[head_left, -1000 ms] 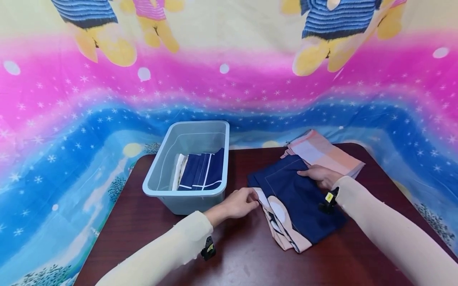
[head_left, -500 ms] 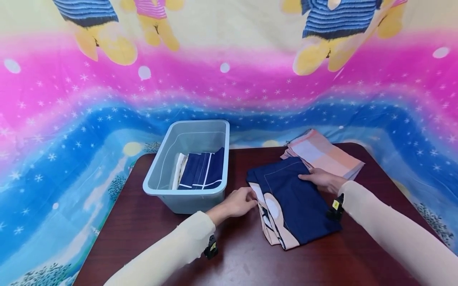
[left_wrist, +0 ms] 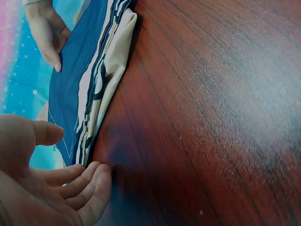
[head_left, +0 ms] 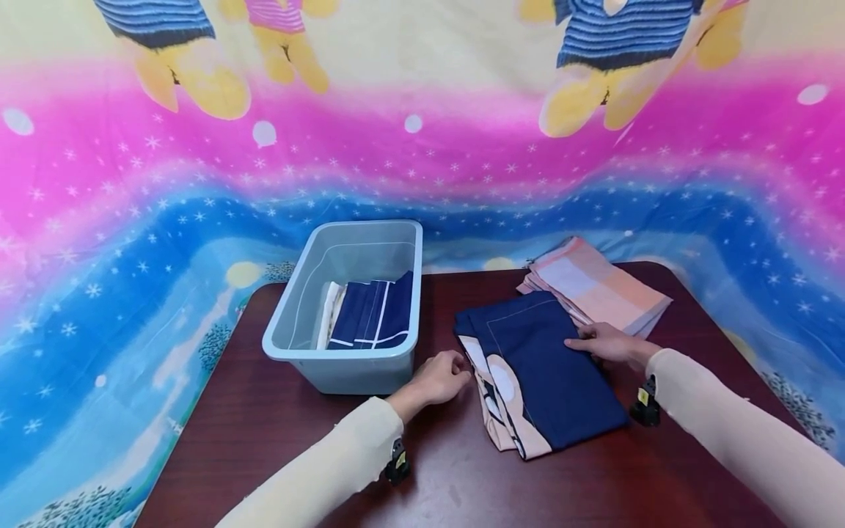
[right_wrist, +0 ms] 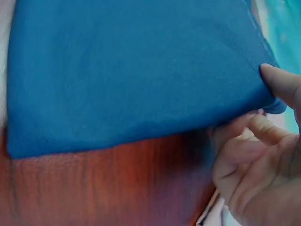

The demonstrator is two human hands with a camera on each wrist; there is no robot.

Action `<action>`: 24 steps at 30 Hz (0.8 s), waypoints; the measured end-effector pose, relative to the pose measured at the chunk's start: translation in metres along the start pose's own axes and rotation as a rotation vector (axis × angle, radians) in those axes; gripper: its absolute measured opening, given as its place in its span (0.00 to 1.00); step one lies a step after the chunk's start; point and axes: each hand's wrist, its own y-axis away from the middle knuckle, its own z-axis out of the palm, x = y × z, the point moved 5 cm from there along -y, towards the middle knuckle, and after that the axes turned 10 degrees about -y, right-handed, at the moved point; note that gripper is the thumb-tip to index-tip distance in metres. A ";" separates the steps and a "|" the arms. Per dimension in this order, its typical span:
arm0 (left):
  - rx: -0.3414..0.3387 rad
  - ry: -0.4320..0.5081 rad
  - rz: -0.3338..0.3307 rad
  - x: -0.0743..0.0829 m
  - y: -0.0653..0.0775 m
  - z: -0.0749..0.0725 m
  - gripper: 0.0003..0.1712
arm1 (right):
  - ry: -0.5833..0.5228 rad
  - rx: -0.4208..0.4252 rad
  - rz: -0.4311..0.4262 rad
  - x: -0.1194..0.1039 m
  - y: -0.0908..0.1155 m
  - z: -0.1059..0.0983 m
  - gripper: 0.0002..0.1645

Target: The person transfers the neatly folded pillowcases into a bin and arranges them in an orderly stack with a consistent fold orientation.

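A folded navy cloth [head_left: 548,367] with a peach, white and black printed layer along its left side lies on the table. My right hand [head_left: 607,342] pinches its right edge, thumb on top and fingers beneath, as the right wrist view shows at the thumb [right_wrist: 282,84]. My left hand [head_left: 441,378] is at the cloth's left side, its thumb apart from its loosely bent fingers. In the left wrist view the fingertips [left_wrist: 104,172] lie right at the near end of the layered edge, holding nothing.
A grey-blue plastic bin [head_left: 359,378] stands left of centre, with folded navy and white cloths [head_left: 370,315] upright inside. Behind the navy cloth lies a folded pink checked cloth [head_left: 601,282]. A printed curtain [head_left: 462,169] surrounds the dark wooden table [head_left: 264,440].
The navy cloth has shifted slightly left and turned a little. My right hand has slid down and right along its edge. My left hand has let go of the printed side.
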 end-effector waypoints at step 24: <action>0.039 0.153 0.000 -0.004 -0.019 0.007 0.30 | -0.268 -0.175 -0.100 0.026 -0.019 0.021 0.32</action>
